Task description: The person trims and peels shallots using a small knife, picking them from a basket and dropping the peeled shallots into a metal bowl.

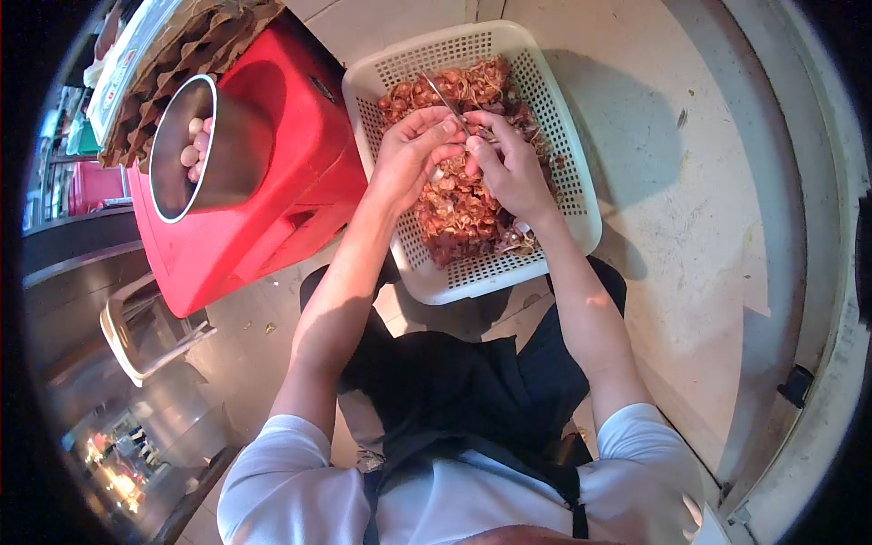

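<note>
My right hand [516,173] is closed on a small knife [443,94], its thin blade slanting up and to the left. Close beside it, my left hand [409,159] has its fingers pinched together near the blade. What those fingers hold is too small and covered to make out. Both hands are over a white plastic basket [581,173] with perforated sides. Inside it lies a heap of small reddish-brown shallots [454,211] with dry skins and stringy roots.
To the left stands a red plastic stool [309,154] bearing a metal pot [238,150] with several pale pink peeled shallots [193,150]. Brown egg trays [168,82] are behind the pot. A pale wall edge [799,227] curves along the right. My knees are just below the basket.
</note>
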The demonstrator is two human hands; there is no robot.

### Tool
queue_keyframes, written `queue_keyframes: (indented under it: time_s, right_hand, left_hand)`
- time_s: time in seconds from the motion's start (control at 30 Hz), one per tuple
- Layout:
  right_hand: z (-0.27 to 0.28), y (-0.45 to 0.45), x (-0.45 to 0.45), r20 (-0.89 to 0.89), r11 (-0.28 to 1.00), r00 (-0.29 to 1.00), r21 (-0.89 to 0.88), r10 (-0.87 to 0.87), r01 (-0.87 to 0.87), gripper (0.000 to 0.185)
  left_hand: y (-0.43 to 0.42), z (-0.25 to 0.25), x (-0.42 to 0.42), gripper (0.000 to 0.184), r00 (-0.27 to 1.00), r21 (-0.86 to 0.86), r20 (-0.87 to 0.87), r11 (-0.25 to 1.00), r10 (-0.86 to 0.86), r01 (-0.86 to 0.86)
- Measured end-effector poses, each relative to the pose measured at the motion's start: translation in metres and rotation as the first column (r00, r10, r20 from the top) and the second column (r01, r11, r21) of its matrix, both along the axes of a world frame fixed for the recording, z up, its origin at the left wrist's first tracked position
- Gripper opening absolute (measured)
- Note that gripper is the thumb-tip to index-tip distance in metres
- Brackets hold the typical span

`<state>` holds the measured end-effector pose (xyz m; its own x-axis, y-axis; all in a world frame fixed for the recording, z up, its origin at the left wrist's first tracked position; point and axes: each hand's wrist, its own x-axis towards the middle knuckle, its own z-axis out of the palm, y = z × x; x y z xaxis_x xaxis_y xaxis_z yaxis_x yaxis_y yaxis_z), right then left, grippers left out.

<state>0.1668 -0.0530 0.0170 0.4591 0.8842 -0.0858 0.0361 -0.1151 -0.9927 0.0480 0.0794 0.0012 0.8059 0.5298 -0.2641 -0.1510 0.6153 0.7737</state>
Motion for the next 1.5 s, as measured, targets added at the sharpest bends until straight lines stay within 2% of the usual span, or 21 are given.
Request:
queue_keyframes:
  time_s: [0.23,0.43,0.53,0.63,0.77,0.87,0.93,0.97,1.07,1.17,1.27,1.33,1.5]
  right_hand:
    - [-0.001,0.001,-0.003,0.118,0.999,0.993,0.033,-0.008,0.004,0.038]
    - [-0.005,0.006,-0.008,0.107,0.994,0.992,0.087,-0.072,0.063,0.029]
    - [-0.007,0.006,-0.004,0.082,0.996,0.994,0.063,-0.069,0.063,0.027]
    - [-0.005,0.004,-0.003,0.078,0.995,0.994,0.068,-0.082,0.076,0.025]
    - [-0.005,0.004,-0.003,-0.126,0.992,0.989,0.082,-0.083,0.093,0.021]
    - [0.001,0.003,-0.001,-0.304,0.992,0.950,0.080,-0.069,0.097,0.019]
    - [-0.001,0.002,0.002,-0.450,0.995,0.893,0.075,-0.027,0.068,0.017]
    - [-0.001,0.002,0.002,-0.461,0.995,0.887,0.073,-0.026,0.067,0.017]
    - [-0.002,0.002,0.001,-0.472,0.996,0.881,0.071,-0.016,0.056,0.015]
    - [-0.005,0.002,0.000,-0.441,0.997,0.897,0.062,-0.010,0.041,0.015]
    - [-0.004,0.003,0.000,-0.449,0.998,0.894,0.056,-0.001,0.029,0.015]
    - [-0.001,0.002,0.000,-0.498,0.997,0.867,0.068,0.014,0.023,0.015]
    - [-0.003,0.002,0.004,-0.462,0.996,0.887,0.070,-0.013,0.052,0.018]
  left_hand:
    - [-0.005,0.001,0.003,0.021,0.992,0.015,-0.013,0.992,0.122,-0.122]
    - [-0.016,0.014,0.003,0.024,0.965,0.350,-0.166,0.927,0.201,-0.133]
    - [-0.022,0.011,0.004,0.024,0.974,0.401,-0.127,0.908,0.186,-0.122]
    - [-0.023,0.009,0.005,0.024,0.981,0.381,-0.093,0.916,0.172,-0.125]
    - [-0.020,0.010,0.004,0.021,0.991,0.388,-0.097,0.920,0.097,-0.052]
    - [-0.018,0.006,0.006,0.022,0.997,0.290,-0.064,0.957,0.044,-0.024]
    - [-0.015,0.007,0.006,0.023,1.000,0.118,-0.005,0.993,0.022,-0.021]
    - [-0.014,0.008,0.005,0.023,1.000,0.031,0.025,0.999,0.016,-0.017]
    - [-0.007,0.002,0.004,0.026,0.994,-0.009,0.080,0.997,-0.074,0.075]
    - [-0.006,0.000,0.003,0.024,0.996,-0.021,0.037,0.996,-0.084,0.085]
    - [-0.009,-0.001,0.005,0.025,0.996,0.135,-0.092,0.991,-0.010,0.022]
    - [-0.008,0.003,0.004,0.025,0.998,0.085,-0.068,0.996,-0.012,0.018]
    - [-0.005,0.003,0.002,0.026,0.999,0.024,-0.029,0.999,-0.021,0.021]
